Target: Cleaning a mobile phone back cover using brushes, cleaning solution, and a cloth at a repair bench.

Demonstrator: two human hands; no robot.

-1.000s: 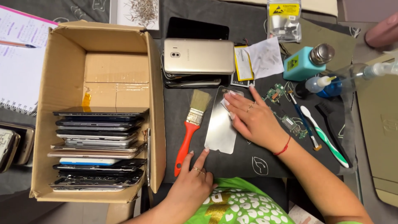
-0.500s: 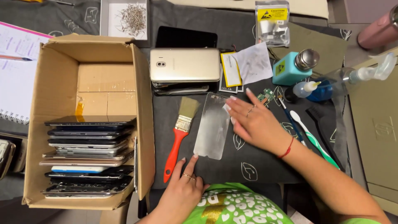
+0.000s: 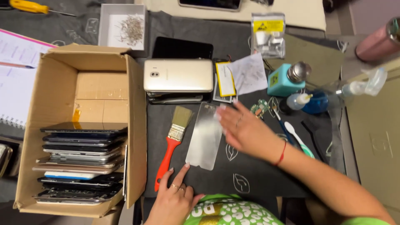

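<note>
Glass panel lies under spread right hand; flat left hand fingertip touches its corner.

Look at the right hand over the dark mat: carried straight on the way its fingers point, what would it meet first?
The right hand points up-left, fingertips at the clear glass panel. Straight on, it would probably first meet the stacked phones, topped by a gold phone.

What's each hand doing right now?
Left hand: open, fingertips holding down the clear screen sheet.
Right hand: open, flat on the sheet's top edge, gripping nothing.
</note>
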